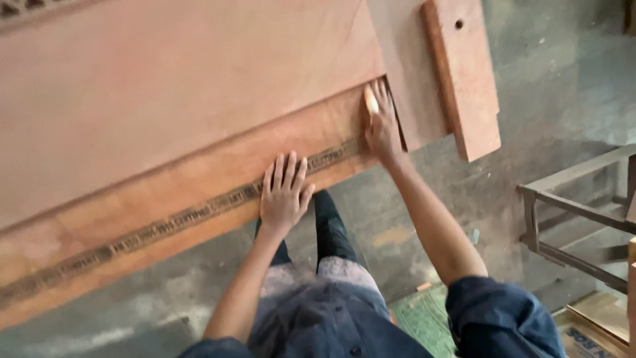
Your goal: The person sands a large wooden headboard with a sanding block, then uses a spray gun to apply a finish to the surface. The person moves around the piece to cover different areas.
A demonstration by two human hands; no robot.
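A large reddish-brown wooden panel [165, 99] fills the upper left, with a lower rail carrying a dark carved band [165, 229]. My left hand [285, 192] lies flat on that rail, fingers spread, beside the carved band. My right hand [381, 122] presses a small pale pad [371, 101] against the rail's right end, where it meets the upright side post [411, 73]. A narrower wooden board [464, 73] with a small hole runs along the post's right side.
Grey concrete floor [543, 79] lies below and to the right. A dark wooden frame [576, 219] stands at the right edge. Flat boards [599, 318] and a green mat [424, 318] lie near my legs at the bottom right.
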